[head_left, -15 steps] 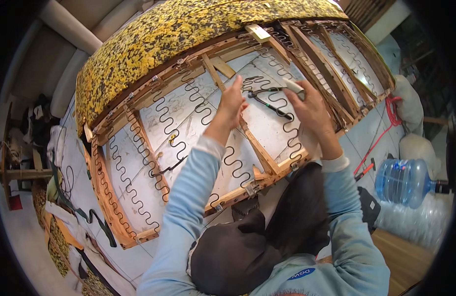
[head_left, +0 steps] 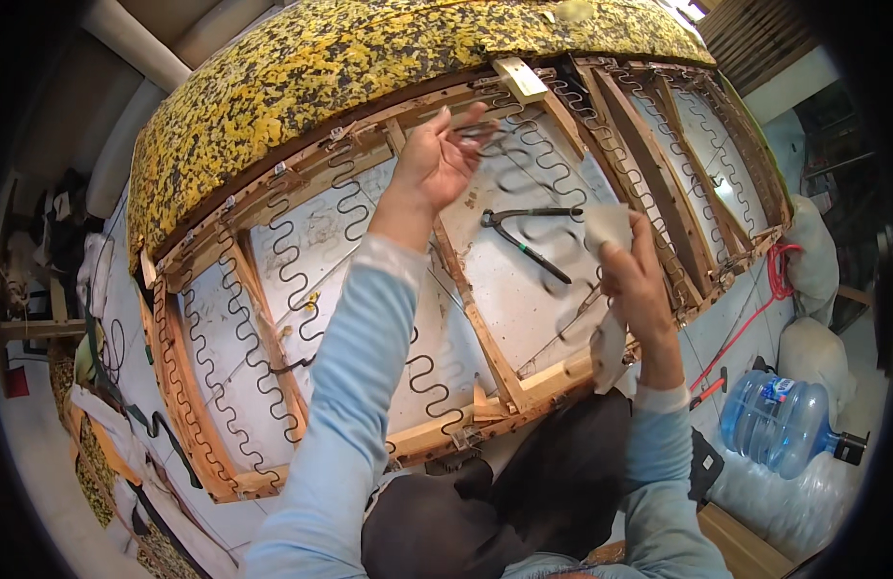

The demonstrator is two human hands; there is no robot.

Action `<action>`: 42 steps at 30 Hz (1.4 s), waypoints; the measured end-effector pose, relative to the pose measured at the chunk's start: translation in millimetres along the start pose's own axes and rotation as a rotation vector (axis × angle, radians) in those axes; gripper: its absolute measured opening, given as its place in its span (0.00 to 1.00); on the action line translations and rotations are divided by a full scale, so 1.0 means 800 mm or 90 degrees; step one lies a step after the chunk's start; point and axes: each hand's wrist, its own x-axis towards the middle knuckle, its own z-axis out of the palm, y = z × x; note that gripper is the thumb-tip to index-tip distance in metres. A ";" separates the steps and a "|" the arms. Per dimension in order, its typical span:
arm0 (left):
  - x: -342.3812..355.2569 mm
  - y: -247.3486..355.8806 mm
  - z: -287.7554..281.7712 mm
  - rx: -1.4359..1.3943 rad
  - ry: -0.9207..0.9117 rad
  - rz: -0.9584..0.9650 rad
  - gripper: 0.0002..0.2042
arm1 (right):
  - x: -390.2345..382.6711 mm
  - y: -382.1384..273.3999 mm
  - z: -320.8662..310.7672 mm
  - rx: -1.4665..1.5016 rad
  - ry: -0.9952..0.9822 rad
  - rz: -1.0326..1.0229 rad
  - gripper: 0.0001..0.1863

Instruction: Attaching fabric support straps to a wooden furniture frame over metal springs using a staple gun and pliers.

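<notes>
Hands reach over a wooden sofa frame [head_left: 553, 383]. The left hand [head_left: 429, 169] is up near the back of the frame, with its palm showing and its fingers apart. The fingertips are blurry, and a blurry wavy spring [head_left: 524, 183] is right by them, so I cannot tell if they touch it. The right hand [head_left: 642, 280] pinches a pale flat piece [head_left: 608, 225], with its thumb pressed on it. More pale stuff hangs below that hand, but it is too blurry to say if it is the same piece.

Pincers [head_left: 533, 255] with black and green handles lie between the two hands, inside the frame. Their head points left, and their long handles spread apart toward the right. The right hand is nearer to the handles. The head is below and to the right of the left hand.

More wavy metal springs run from the front of the frame to the back. Past the back wood sits a big yellow and black foam slab [head_left: 273, 106]. Off to the right are a red cord [head_left: 781, 273] and a clear blue water jug [head_left: 770, 425] on its side.
</notes>
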 end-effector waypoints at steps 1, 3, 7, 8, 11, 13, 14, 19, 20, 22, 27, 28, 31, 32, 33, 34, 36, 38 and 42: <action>-0.020 -0.004 0.026 0.016 -0.019 0.034 0.21 | 0.012 -0.001 0.002 0.022 -0.015 -0.027 0.12; -0.065 -0.016 0.077 0.037 -0.057 0.086 0.22 | 0.039 -0.010 0.012 0.149 -0.042 0.017 0.14; -0.148 -0.036 0.148 0.125 -0.204 0.134 0.23 | 0.080 -0.045 0.050 0.087 -0.060 -0.100 0.13; -0.157 -0.036 0.160 0.141 -0.184 0.134 0.23 | 0.080 -0.058 0.053 0.064 -0.100 -0.154 0.12; -0.169 -0.036 0.166 0.200 -0.234 0.130 0.20 | 0.068 -0.098 0.057 -0.033 -0.139 -0.232 0.15; -0.159 -0.040 0.147 0.256 -0.139 0.184 0.17 | 0.044 -0.101 0.054 0.096 -0.162 -0.275 0.19; -0.151 -0.031 0.141 0.192 -0.313 0.128 0.16 | 0.039 -0.112 0.041 0.011 -0.150 -0.225 0.15; -0.173 -0.052 0.105 0.121 -0.008 0.207 0.18 | -0.072 -0.079 -0.044 -0.074 0.061 -0.008 0.09; -0.182 -0.052 0.102 0.134 0.008 0.228 0.17 | -0.091 -0.058 -0.058 -0.121 0.085 -0.035 0.12; -0.198 -0.044 0.100 0.137 -0.042 0.219 0.17 | -0.129 -0.017 -0.081 -0.165 0.144 -0.022 0.16; -0.222 -0.066 0.115 0.130 -0.030 0.251 0.17 | -0.238 0.056 -0.090 -0.040 0.156 0.076 0.19; -0.227 -0.079 0.122 0.129 -0.029 0.252 0.17 | -0.253 0.060 -0.085 -0.011 0.145 0.103 0.20; -0.240 -0.107 0.149 0.251 -0.107 0.337 0.19 | -0.269 0.063 -0.066 -0.033 0.021 -0.037 0.19; -0.244 -0.112 0.158 0.289 -0.148 0.360 0.20 | -0.272 0.061 -0.062 0.002 0.049 -0.058 0.19; -0.246 -0.120 0.167 0.323 -0.203 0.389 0.21 | -0.272 0.055 -0.066 -0.082 -0.043 -0.058 0.22; -0.248 -0.123 0.174 0.352 -0.209 0.402 0.22 | -0.273 0.052 -0.069 -0.140 -0.120 -0.073 0.26; -0.249 -0.128 0.186 0.410 -0.221 0.430 0.24 | -0.269 0.052 -0.076 -0.153 -0.194 0.042 0.23; -0.247 -0.127 0.190 0.378 -0.205 0.384 0.23 | -0.266 0.058 -0.079 -0.023 -0.085 -0.048 0.19; -0.229 -0.114 0.174 0.365 -0.044 0.441 0.20 | -0.261 0.060 -0.082 -0.096 -0.102 0.012 0.12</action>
